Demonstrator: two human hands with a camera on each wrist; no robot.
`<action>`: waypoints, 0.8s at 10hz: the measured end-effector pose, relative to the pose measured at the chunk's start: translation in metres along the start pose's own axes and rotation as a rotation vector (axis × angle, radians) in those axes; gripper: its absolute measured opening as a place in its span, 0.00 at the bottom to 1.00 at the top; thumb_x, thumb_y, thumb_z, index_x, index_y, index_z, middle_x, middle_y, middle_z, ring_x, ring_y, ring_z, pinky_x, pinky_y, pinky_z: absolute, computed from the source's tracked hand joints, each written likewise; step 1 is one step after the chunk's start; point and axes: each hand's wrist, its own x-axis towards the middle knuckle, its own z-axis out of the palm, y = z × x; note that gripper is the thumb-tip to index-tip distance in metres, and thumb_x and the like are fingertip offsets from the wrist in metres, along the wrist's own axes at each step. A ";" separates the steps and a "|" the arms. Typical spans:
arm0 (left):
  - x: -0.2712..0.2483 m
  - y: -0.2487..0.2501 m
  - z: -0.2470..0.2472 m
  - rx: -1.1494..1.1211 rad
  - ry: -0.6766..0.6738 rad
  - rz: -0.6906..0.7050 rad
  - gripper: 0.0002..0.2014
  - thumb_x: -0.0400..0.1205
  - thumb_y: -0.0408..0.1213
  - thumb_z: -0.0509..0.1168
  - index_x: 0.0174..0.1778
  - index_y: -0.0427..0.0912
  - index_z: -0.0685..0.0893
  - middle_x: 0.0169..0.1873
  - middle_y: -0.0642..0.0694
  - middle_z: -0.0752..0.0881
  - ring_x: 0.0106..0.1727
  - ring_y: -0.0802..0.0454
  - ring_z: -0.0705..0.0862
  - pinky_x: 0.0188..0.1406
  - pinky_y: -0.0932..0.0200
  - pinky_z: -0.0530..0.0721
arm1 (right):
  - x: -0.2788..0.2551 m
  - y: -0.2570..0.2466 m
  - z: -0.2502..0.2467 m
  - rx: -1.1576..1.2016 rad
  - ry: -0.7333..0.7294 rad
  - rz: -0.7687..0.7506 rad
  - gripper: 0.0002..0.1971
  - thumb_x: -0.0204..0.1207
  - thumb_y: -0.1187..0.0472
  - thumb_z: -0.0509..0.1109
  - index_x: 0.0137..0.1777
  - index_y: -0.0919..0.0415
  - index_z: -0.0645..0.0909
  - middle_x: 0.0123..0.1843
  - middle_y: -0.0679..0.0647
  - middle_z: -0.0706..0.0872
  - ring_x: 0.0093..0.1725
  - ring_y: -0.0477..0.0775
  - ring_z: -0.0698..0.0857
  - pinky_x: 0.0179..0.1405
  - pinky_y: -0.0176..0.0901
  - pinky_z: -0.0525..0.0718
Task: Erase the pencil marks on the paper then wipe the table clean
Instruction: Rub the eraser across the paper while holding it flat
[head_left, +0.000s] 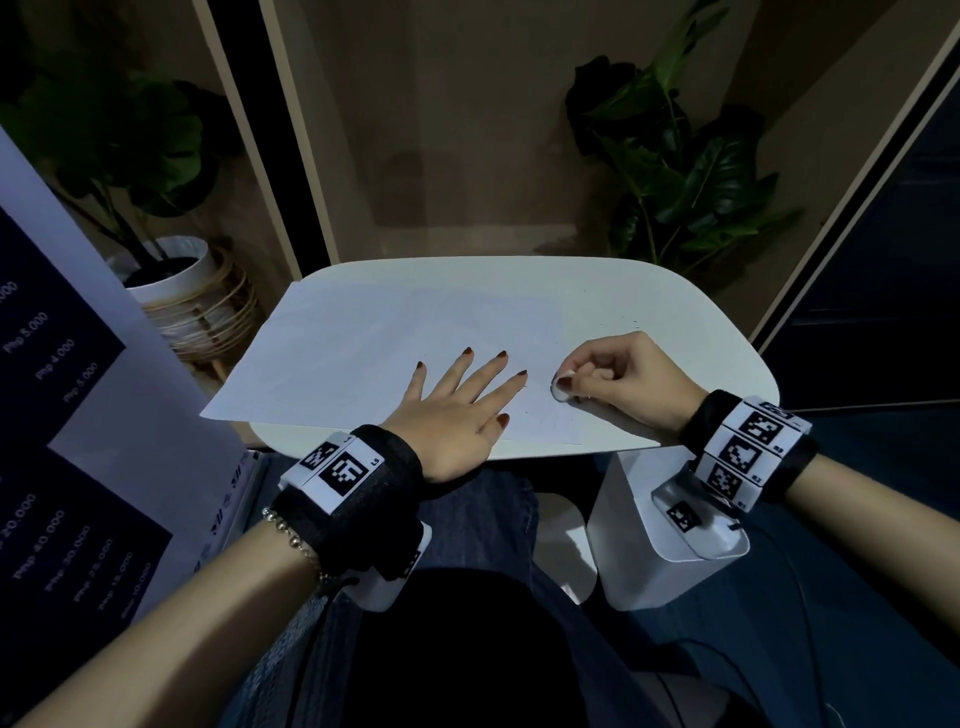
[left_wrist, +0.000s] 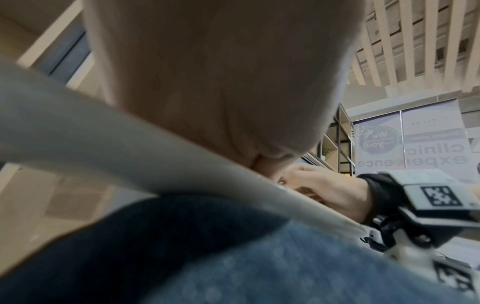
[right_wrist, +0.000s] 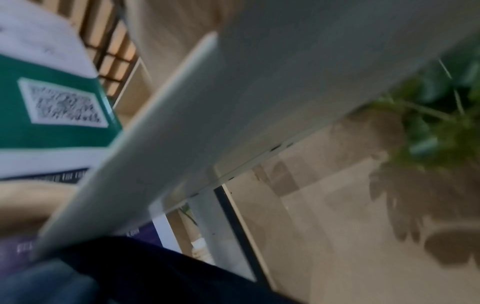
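The white desk (head_left: 675, 322) carries 1 paper (head_left: 363, 338) sheet. The paper is pressed flat by the left hand (head_left: 457, 410), fingers spread. A white eraser (head_left: 562, 387) is pinched against the paper's right part by the right hand (head_left: 623, 374).

clinic waiting area | "clinic experience" banner (left_wrist: 436, 156) | peso price list (head_left: 57, 364) | potted plants (head_left: 675, 171)

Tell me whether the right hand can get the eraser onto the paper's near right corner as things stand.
Probably yes: the right hand pinches the eraser right over that part of the paper, and the left hand lies flat beside it, not across it.
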 end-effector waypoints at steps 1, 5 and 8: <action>0.000 0.000 0.000 -0.003 0.004 0.000 0.26 0.91 0.48 0.38 0.85 0.64 0.37 0.84 0.61 0.32 0.84 0.54 0.29 0.81 0.36 0.32 | 0.003 0.003 0.004 0.096 0.131 0.040 0.03 0.77 0.71 0.74 0.45 0.73 0.87 0.33 0.60 0.80 0.29 0.47 0.70 0.44 0.38 0.84; 0.000 0.000 0.000 -0.001 0.004 -0.003 0.26 0.91 0.48 0.38 0.85 0.64 0.37 0.84 0.61 0.33 0.84 0.54 0.29 0.81 0.35 0.32 | 0.001 0.002 0.000 0.059 0.054 0.038 0.03 0.77 0.72 0.74 0.45 0.75 0.86 0.32 0.61 0.79 0.31 0.50 0.73 0.46 0.40 0.84; -0.001 0.001 -0.001 -0.004 -0.001 -0.003 0.26 0.92 0.47 0.38 0.85 0.64 0.37 0.84 0.61 0.32 0.84 0.54 0.29 0.81 0.36 0.31 | -0.001 -0.003 0.000 0.036 0.041 0.043 0.04 0.76 0.73 0.74 0.46 0.76 0.85 0.31 0.58 0.81 0.34 0.55 0.75 0.42 0.37 0.84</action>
